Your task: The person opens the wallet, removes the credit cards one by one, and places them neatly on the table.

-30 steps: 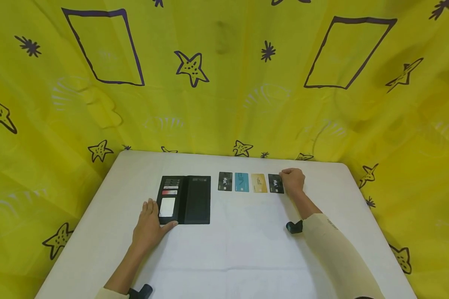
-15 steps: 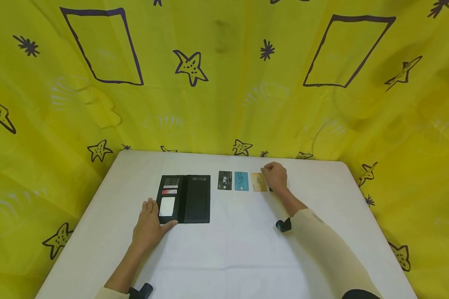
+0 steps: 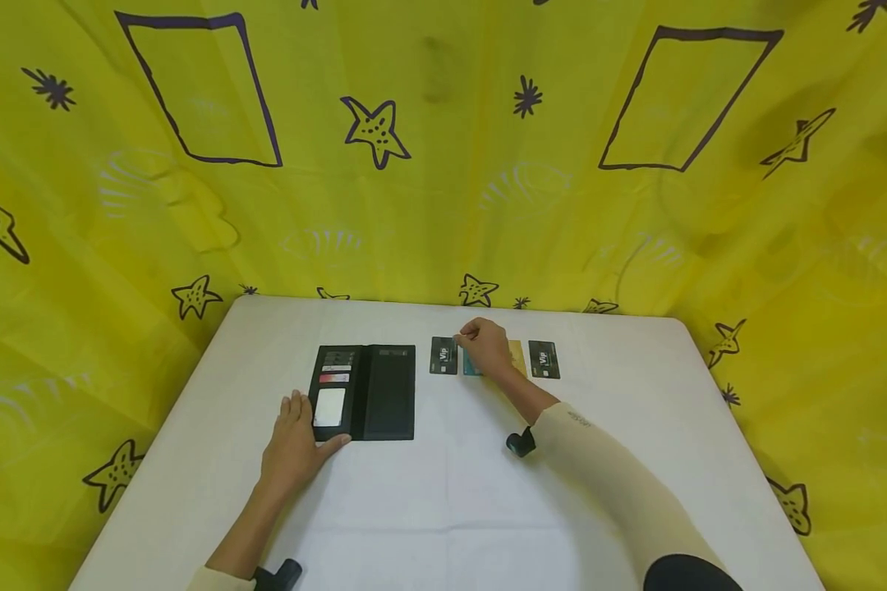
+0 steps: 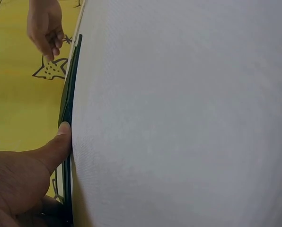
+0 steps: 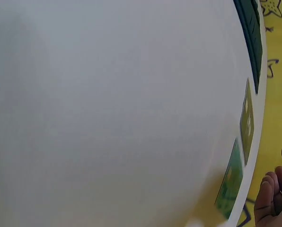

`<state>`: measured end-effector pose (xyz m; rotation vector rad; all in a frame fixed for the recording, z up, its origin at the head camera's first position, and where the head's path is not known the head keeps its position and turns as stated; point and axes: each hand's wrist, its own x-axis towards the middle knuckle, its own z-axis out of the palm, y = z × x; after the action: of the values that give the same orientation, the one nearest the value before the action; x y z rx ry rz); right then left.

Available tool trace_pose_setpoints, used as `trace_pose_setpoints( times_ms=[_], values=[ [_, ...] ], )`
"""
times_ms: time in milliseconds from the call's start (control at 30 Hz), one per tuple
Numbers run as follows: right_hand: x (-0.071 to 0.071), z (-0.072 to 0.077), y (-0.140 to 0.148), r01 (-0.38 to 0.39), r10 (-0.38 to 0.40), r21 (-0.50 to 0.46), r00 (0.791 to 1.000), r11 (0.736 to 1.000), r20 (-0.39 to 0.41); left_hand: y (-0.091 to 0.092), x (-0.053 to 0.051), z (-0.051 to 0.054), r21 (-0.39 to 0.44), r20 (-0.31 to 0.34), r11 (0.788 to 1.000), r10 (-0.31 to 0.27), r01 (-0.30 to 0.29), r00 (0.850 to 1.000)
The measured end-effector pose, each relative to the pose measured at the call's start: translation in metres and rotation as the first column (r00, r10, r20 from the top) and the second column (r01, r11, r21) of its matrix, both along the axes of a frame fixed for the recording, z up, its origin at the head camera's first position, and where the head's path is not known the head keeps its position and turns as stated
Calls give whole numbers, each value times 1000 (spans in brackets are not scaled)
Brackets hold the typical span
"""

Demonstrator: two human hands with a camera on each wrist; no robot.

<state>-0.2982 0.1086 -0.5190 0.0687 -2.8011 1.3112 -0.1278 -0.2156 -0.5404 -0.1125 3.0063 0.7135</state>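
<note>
An unfolded black wallet [image 3: 390, 394] lies on the table with cards in its left slots. My left hand [image 3: 291, 451] rests at its lower left corner, fingers straight; in the left wrist view the thumb of that hand [image 4: 22, 184] touches the wallet [image 4: 67, 99]. My right hand [image 3: 488, 349] is over the blue card [image 3: 471, 364], partly covering it and the gold card [image 3: 518, 358]. Dark cards lie left [image 3: 443, 355] and right [image 3: 544, 359] of these. In the right wrist view, the right hand [image 5: 276, 198] has loosely curled fingers holding nothing, beside the blue card [image 5: 231, 184].
A white-covered table [image 3: 443, 492] stands against a yellow curtain [image 3: 443, 205] printed with stars and shapes. Small dark devices are worn at both wrists, the right one [image 3: 521, 443] hanging below the sleeve [image 3: 606, 468].
My right hand has moved left along the row, from the rightmost dark card past the gold one to the blue. The cards and wallet lie as before, and the left hand has stayed put.
</note>
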Motion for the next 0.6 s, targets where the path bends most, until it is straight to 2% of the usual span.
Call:
trace_pose_setpoints(
  times_ms=[300,600],
  values=[
    [9,-5,-38,-127,126,-42,991,991,-41,1,0,0,6,0,1000,-4,4,1000],
    [11,-5,-64,-231,231,4,973,973,9,2,0,0,0,-2,1000,4,-4,1000]
  ],
)
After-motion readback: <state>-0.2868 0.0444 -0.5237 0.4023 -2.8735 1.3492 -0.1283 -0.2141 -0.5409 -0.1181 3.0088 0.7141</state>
